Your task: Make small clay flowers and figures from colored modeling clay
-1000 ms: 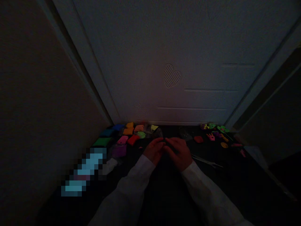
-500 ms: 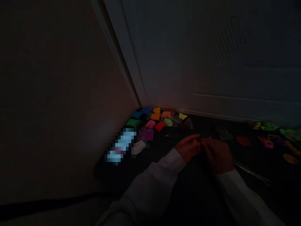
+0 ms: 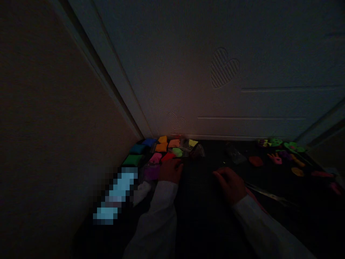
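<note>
Reaching, in the head view, with the left hand [image 3: 170,170] to the red packet [image 3: 167,157] near the dark tabletop's [image 3: 199,205] far left corner, beside the purple packet [image 3: 151,172]; with fingers bent, cannot tell if gripping. Curling the fingers of the right hand [image 3: 232,186] near scissors [image 3: 269,194], contents hidden. Probably light, soft, slippery-skinned; best pinched by an edge. Unlike half a second earlier, with hands apart rather than together.

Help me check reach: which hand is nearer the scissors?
The right hand: the scissors lie beside its wrist, whereas the left hand is by the coloured packets.
</note>
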Tool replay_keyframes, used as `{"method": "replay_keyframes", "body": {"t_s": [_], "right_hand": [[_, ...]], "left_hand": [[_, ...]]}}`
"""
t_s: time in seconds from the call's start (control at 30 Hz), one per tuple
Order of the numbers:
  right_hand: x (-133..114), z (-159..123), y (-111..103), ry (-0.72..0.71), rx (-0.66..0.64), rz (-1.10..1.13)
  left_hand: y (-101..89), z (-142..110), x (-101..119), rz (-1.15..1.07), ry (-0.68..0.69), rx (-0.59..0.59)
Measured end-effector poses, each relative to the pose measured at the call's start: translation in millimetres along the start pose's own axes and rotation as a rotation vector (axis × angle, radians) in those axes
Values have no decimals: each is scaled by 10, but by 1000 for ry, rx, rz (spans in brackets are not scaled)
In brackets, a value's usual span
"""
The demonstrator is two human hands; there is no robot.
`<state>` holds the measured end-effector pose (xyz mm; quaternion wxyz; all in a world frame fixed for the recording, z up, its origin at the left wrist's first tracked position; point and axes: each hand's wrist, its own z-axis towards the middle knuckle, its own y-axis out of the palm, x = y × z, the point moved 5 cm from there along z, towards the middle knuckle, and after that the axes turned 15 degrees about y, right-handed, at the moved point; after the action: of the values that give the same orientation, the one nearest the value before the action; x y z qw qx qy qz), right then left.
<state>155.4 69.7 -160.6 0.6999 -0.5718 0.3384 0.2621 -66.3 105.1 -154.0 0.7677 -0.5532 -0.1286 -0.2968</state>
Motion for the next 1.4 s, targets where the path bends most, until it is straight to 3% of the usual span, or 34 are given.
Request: {"method": "replay_keyframes", "body": {"t_s": [0.07, 0.17, 0.33, 0.4, 0.47, 0.53, 0.6, 0.73, 0.8, 0.97, 1.1, 1.17, 1.4], "right_hand": [[-20, -12, 42, -33, -51, -23], [-48, -44, 142, -113, -141, -103], [-100, -77, 208, -208, -196, -120], [-93, -42, 163, -139, -174, -28], [-42, 23, 92, 6, -139, 124], [54, 102, 15, 193, -110, 328], [172, 180, -62, 367, -93, 552], [416, 335, -295, 539, 51, 999], [511, 403, -413, 531, 134, 1049], [480, 456, -507, 363, 220, 575], [175, 394, -396, 137, 165, -104], [73, 382, -347, 102, 131, -381], [110, 513, -229, 104, 49, -701]], "left_hand": [[-5, -8, -133, 141, -1, -120], [60, -38, -224, 170, 4, -256], [109, -13, -135, 113, 6, -237], [131, 0, -32, -34, -46, -144], [212, -3, 87, -316, -158, -56], [358, -1, 240, -565, -245, -63], [496, 32, 411, -708, -246, -116], [633, 161, 636, -544, -96, -165], [681, 222, 712, -435, 8, -161], [779, 249, 755, -377, 48, -92], [733, 190, 675, -402, -13, 5], [690, 161, 602, -432, -60, 57], [604, 97, 396, -589, -184, 203]]}}
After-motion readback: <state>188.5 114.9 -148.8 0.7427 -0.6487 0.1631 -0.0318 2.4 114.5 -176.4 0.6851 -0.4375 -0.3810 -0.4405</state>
